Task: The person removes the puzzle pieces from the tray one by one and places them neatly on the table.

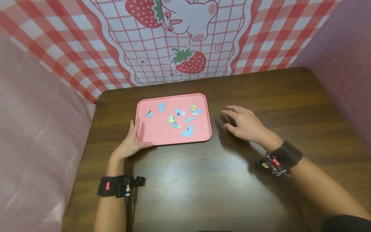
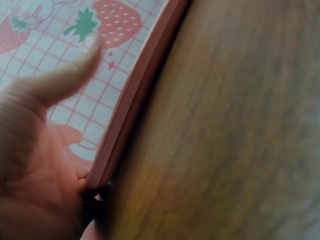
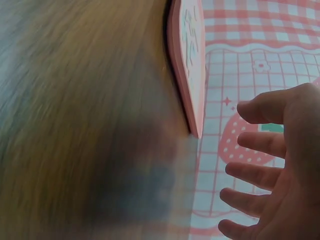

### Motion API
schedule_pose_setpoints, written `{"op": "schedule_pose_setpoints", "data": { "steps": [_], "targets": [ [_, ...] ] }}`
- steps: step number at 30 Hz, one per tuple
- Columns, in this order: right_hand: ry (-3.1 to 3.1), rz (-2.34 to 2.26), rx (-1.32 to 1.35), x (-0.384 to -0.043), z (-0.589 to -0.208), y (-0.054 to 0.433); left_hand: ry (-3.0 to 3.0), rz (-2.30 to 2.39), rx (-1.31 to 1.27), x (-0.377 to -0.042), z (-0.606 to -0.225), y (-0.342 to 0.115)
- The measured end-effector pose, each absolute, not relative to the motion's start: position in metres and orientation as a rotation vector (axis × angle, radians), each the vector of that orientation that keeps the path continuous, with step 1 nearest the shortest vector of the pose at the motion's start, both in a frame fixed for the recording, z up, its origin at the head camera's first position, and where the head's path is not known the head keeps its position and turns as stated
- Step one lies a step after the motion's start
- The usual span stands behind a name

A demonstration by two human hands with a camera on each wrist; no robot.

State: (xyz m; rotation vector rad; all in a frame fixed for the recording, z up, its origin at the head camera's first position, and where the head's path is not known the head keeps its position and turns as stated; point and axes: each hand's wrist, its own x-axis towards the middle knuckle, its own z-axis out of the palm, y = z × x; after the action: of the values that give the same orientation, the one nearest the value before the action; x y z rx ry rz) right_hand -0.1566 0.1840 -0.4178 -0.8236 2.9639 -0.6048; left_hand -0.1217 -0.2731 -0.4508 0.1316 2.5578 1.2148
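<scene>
A pink tray [image 1: 162, 135] lies on the wooden table and holds several small irregular pieces, light blue with printed patches. One blue and yellow piece [image 1: 173, 121] lies near its middle, and a plain blue piece [image 1: 186, 132] in front of that. My left hand [image 1: 131, 141] spans the tray's front left corner, fingers along the left side and thumb straight at the front rim. In the left wrist view the thumb [image 2: 70, 77] stands out beside the tray's edge. Off the tray's right side, my right hand [image 1: 244, 124] hovers over the table with fingers spread, holding nothing.
The brown table [image 1: 174, 193] has rounded back corners. Behind it hangs a red and white checked cloth [image 1: 162, 61] with strawberries. Pink cloth [image 1: 32, 135] hangs at the left and more at the right. A camera on a black strap [image 1: 111, 186] sits on each wrist.
</scene>
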Motion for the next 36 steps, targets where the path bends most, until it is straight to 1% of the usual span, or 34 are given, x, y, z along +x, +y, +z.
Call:
{"op": "schedule_pose_setpoints", "data": {
  "steps": [7, 14, 23, 30, 36],
  "targets": [
    [2.941, -0.750, -0.740, -0.169, -0.424, 0.162, 2.609, 1.176, 0.214, -0.118, -0.460, -0.278],
    [2.959, -0.827, -0.669, -0.187, -0.429, 0.135, 2.671, 1.173, 0.224, -0.119, -0.463, -0.277],
    [2.921, -0.783, -0.570, -0.211, -0.439, 0.101, 2.686, 1.178, 0.186, -0.114, -0.469, -0.280],
    [2.890, -0.736, -0.552, -0.220, -0.444, 0.082, 2.696, 1.181, 0.165, -0.109, -0.469, -0.285],
    [2.920, -0.648, -0.483, -0.223, -0.446, 0.077, 2.683, 1.204, 0.187, -0.112, -0.470, -0.279]
  ]
}}
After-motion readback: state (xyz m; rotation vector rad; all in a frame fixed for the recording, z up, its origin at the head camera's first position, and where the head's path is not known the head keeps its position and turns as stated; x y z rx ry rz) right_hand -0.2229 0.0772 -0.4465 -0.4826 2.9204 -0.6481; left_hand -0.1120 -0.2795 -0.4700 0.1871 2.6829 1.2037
